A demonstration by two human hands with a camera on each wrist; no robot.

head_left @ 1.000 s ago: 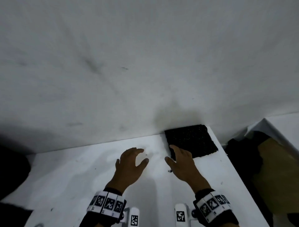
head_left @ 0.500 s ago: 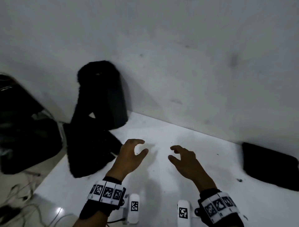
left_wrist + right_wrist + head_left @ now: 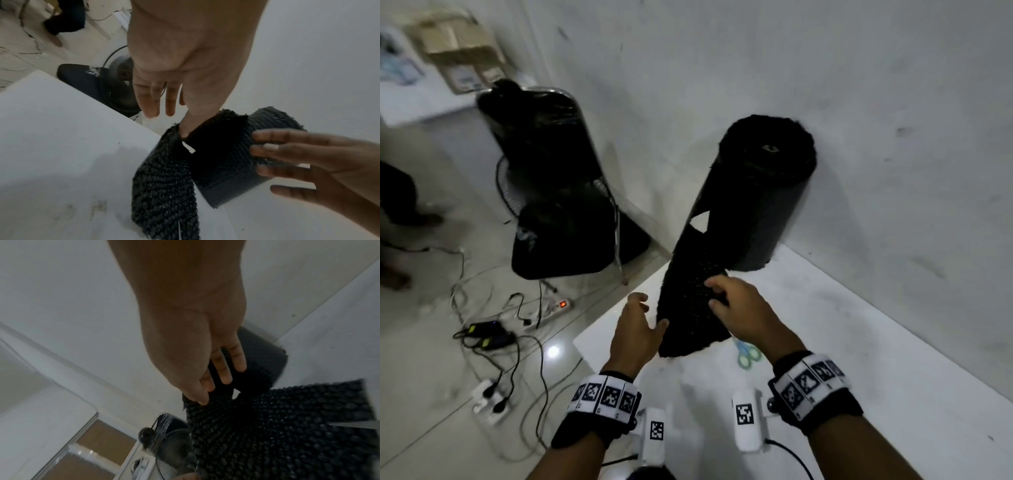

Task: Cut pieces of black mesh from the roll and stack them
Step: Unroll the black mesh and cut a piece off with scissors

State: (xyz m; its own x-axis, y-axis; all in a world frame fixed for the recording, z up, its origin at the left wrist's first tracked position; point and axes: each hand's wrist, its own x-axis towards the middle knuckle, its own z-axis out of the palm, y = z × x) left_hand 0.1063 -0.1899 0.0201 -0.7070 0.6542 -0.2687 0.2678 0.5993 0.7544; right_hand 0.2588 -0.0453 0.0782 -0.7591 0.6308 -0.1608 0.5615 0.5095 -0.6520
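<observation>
One white table meets a grey wall; cables litter the floor.

Bare white table rightward; upright mesh roll against wall.

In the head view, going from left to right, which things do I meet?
Power strip → fan → left hand → right hand → mesh roll.
</observation>
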